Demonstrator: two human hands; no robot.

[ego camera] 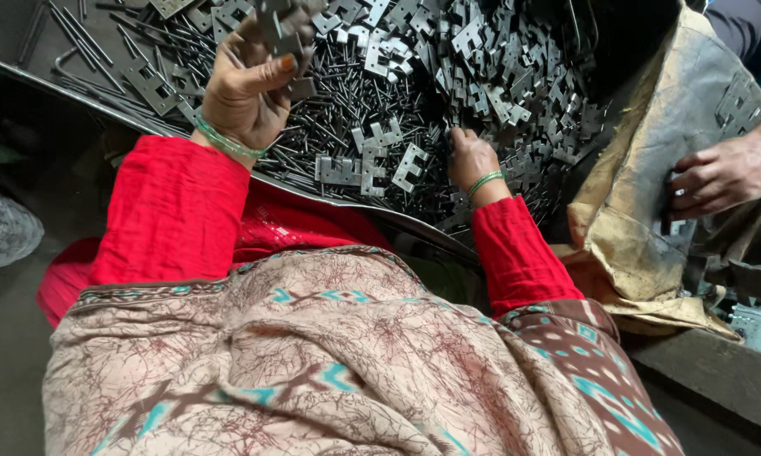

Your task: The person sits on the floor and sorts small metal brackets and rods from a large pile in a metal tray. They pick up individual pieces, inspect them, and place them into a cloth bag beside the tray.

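1. The left hand (250, 80) was raised over the tray (51, 72); its fingers gripped a few stamped metal plates (279, 25).
2. The right hand (469, 159) lay in the plate heap (482, 67); its grip could not be told.
3. A co-worker's hand (718, 177) rested on a sack (651, 169).

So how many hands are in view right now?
3. The left hand is raised, gripping metal plates. The right hand is down in the pile of plates. A co-worker's hand is at the right edge, on a sack.
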